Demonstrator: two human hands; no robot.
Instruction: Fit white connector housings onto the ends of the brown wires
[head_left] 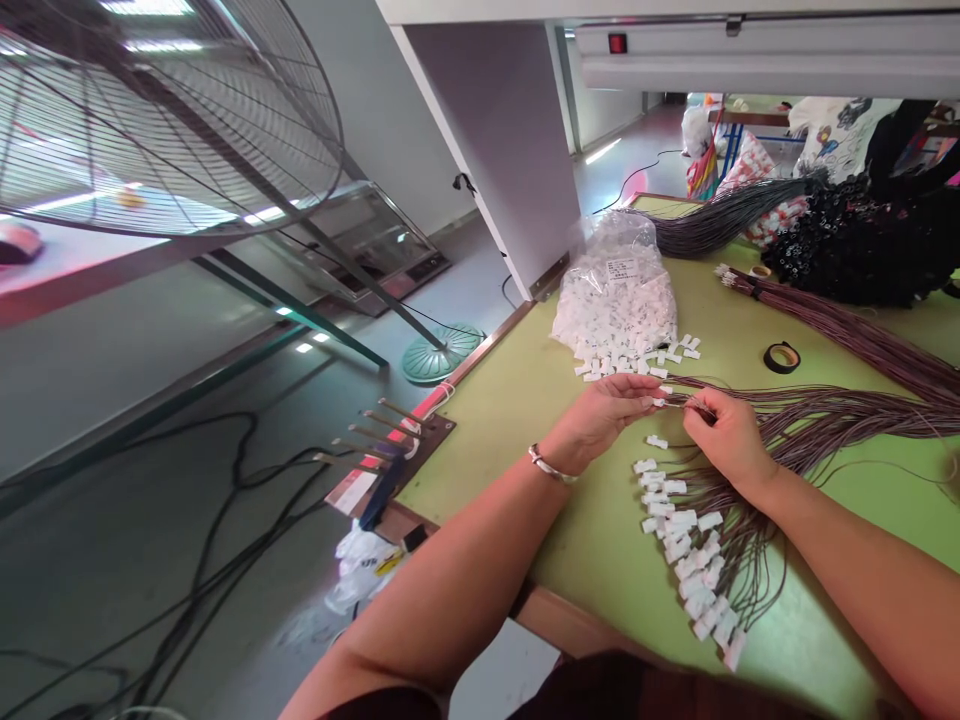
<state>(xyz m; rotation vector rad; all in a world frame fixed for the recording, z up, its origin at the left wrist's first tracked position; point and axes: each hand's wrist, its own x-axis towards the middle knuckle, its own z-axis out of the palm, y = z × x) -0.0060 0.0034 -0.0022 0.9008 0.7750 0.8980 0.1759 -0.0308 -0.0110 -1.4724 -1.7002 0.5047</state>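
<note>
Left hand (609, 412) pinching small white plastic connector (659, 402), right hand (726, 432) fingertips closed on thin brown wire (678, 404), clear plastic bag (636, 234) of connectors beyond, round black tape roll (771, 363) beside wires.

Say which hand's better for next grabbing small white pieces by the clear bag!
Probably the left hand: it's closer to those small white connectors; the right hand holds thin brown wires.

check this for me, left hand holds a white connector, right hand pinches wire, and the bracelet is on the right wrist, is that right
Not quite: the head view shows the bracelet on the left wrist. The left hand does hold a white connector, and the right hand pinches wire.
</note>
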